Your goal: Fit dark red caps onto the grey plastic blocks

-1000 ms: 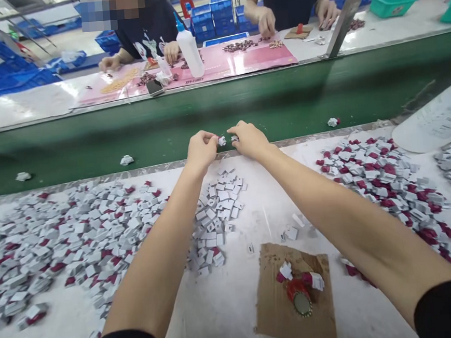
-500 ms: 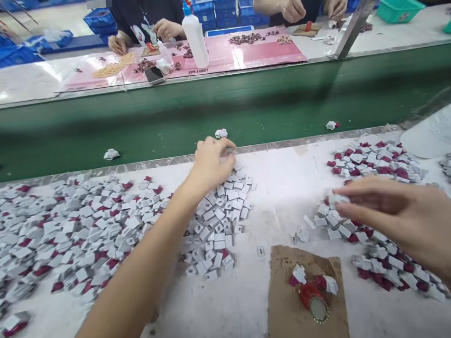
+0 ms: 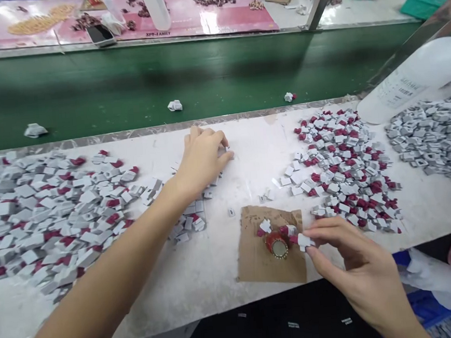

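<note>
Between the thumb and fingertips of my right hand is a small white-and-dark-red plastic piece, at the right edge of a cardboard square. Beside it on the cardboard lies a red round object with a pale disc face and a beaded rim. Two more white-and-dark-red pieces rest against it. Over a pile of loose grey-white pieces, my left hand is closed, its thumb and forefinger around a small grey piece, partly hidden.
Heaps of white-and-dark-red pieces lie at left and right. Grey pieces are piled far right near a large white bottle. Beyond a green belt carrying several pieces, a co-worker's hand shows over the opposite table.
My right hand has come down and left from the right heap, bringing its piece to the cardboard. My left hand's fingers have closed near the pile. The view has tilted down.
</note>
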Motion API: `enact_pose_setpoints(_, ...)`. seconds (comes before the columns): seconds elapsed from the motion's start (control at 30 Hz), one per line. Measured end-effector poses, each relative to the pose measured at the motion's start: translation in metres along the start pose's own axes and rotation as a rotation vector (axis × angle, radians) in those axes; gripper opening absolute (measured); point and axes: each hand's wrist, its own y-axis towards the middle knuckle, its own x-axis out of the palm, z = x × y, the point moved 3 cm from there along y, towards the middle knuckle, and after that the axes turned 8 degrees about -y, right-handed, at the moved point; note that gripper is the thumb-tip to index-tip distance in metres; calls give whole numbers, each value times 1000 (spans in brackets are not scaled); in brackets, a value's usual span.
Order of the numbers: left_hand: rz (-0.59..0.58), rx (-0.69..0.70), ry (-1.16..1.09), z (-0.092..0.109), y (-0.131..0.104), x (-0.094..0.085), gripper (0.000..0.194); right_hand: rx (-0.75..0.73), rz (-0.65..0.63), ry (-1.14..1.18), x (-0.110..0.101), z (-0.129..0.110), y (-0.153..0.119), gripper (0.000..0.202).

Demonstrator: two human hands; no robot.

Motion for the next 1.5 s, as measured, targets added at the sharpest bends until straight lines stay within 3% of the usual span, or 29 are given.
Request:
enact_pose_setpoints(0.23,117,57,-176,15,-11,7,20,103,68,134,16,12,-27,29)
enact_pose_setpoints(0.47,89,81,-204,18,-14,24,11,90,36,146,23,17,-33,24)
enact_pose_setpoints(0.6,139,39,-462,28,-19,18,15,35,26,82,21,15,-29,23)
enact_pose_setpoints(0.8,-12,-237,-747,37,-38,14,18,54,25,91,20,13,-26,17)
enact_pose_setpoints(0.97,-136,-240,-875,50,-63,6,16,192,4,215,18,17,-27,13)
enact_pose_setpoints(1.13,-174,-275,-1055,70,-87,1,21,338,41,521,10,19,-1,10)
enact_pose_setpoints(1.27,-278,-275,-1261,87,-99,5,26,318,23,784,8,4,35,11)
enact_pose_setpoints(1.5,-327,-287,-1402,101,-103,9,25,242,44,726,13,-7,59,12)
